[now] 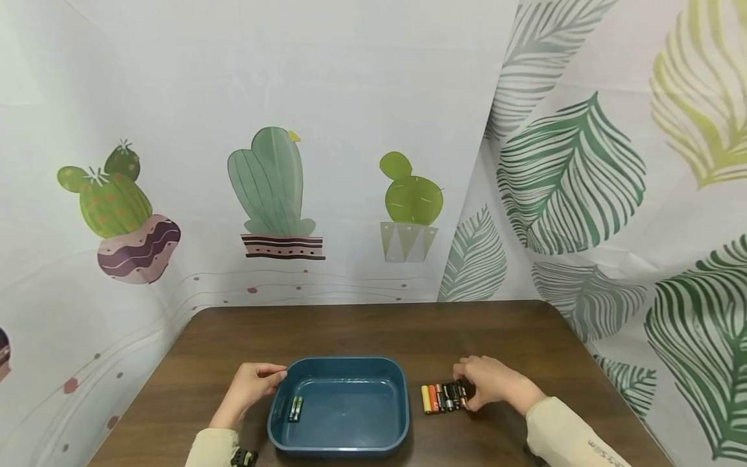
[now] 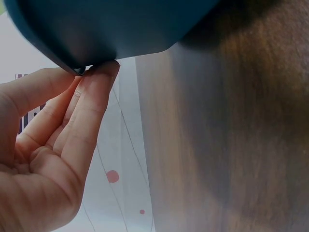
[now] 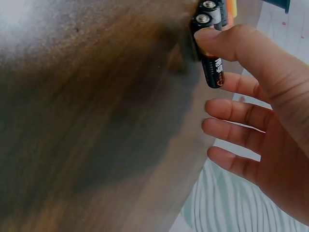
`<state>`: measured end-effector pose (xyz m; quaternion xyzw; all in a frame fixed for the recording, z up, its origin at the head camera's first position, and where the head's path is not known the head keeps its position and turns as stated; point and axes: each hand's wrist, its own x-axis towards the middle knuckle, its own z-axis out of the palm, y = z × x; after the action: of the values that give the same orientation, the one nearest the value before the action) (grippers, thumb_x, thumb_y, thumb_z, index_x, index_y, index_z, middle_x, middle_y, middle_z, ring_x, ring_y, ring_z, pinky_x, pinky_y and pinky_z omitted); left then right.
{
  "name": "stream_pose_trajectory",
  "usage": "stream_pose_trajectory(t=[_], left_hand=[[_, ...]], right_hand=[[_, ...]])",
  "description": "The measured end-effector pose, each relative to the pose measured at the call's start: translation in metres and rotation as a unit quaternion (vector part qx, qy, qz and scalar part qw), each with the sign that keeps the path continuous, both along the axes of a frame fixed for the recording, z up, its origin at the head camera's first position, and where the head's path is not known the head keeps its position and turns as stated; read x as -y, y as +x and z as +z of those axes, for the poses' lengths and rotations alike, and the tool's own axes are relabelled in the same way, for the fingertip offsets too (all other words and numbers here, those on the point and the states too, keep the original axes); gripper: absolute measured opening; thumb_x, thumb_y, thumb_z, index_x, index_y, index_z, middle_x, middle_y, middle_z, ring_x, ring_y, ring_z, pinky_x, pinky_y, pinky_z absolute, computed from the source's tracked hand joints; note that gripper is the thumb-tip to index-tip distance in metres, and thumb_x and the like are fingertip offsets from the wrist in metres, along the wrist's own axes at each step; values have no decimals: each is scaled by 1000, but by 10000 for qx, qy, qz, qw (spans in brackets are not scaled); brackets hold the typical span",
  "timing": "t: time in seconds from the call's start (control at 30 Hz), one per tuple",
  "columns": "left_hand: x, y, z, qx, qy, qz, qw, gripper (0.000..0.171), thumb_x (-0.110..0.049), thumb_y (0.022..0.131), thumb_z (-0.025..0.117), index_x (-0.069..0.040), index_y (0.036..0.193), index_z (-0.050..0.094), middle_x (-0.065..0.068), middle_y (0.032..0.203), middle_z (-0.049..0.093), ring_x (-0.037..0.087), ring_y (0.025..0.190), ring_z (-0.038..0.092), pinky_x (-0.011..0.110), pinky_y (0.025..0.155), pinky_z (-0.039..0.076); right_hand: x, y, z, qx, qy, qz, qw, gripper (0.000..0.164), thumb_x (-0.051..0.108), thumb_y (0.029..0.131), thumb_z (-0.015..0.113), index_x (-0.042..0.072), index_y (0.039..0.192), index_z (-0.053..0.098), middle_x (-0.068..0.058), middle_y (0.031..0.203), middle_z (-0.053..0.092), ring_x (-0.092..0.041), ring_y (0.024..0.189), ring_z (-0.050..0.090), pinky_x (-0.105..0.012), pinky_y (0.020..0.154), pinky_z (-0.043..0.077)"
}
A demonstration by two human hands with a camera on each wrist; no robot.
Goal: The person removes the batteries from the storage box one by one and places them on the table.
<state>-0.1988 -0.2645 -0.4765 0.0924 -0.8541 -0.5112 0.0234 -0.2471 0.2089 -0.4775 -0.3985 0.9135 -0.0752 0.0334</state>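
White fabric backdrop (image 1: 362,78) filled the upper frame: smooth, printed with potted cacti left and centre, wrinkled with striped leaf prints at right. Below it, dark brown wood-grain table (image 1: 373,331), rounded far corners, dull sheen. Blue tray (image 1: 350,415) sat lower centre of the frame: rounded rectangle, smooth, slightly glossy, raised walls, thin rim. Cream sleeves on both arms; right sleeve (image 1: 560,428) at lower right with dark lettering, left sleeve (image 1: 213,447) at lower left beside a black wrist strap (image 1: 244,458). Right hand (image 1: 490,383) was right of the tray, thumb and index pinching the end black battery (image 3: 212,72), other three fingers spread apart and loosely extended. Couldn't tell if that cell was off the wood. Left hand (image 1: 251,386) had the tray's upper left rim pinched between thumb and fingertips. Battery row lay right of the tray, small cylinders side by side, roughly parallel: yellow battery (image 1: 426,399) leftmost, orange battery (image 1: 434,399) next, then black ones, metal end caps visible in the right wrist view. Two green-and-black batteries (image 1: 295,409) lay side by side on the tray floor, near its left wall.
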Motion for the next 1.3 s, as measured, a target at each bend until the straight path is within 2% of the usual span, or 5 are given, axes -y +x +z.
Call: stream_pose_trajectory(t=[0.37,0.63,1.1,1.3], left_hand=[[0,0,1,-2,90,6,10000,16,-2,84,72,8,96,73,16,88,70,20,72,67,35,64,58],[-1,1,3,-3,24,-21,10000,16,-3,84,72,7,97,72,16,89,70,20,73,66,36,66,58],[1,0,-1,-17,1,-27,10000,16,-5,83,73,6,96,74,16,91,71,20,75,67,35,65,58],[2,0,-1,-19,-3,-37,10000,16,-5,84,73,5,96,74,16,91,71,20,75,67,35,66,58]], right_hand=[[0,-3,-9,355,67,-202,9991,43,26,62,86,15,97,63,8,83,54,-6,68,42,-32,61,42],[2,0,-5,448,-1,-181,9988,43,25,63,87,15,98,63,8,85,56,-6,71,44,-33,63,43],[0,0,-8,645,0,-297,9975,45,27,65,86,16,102,63,9,84,53,-6,71,44,-33,64,43],[1,1,-3,646,12,-301,9975,48,27,65,86,15,105,63,7,87,56,-6,72,47,-35,66,44]])
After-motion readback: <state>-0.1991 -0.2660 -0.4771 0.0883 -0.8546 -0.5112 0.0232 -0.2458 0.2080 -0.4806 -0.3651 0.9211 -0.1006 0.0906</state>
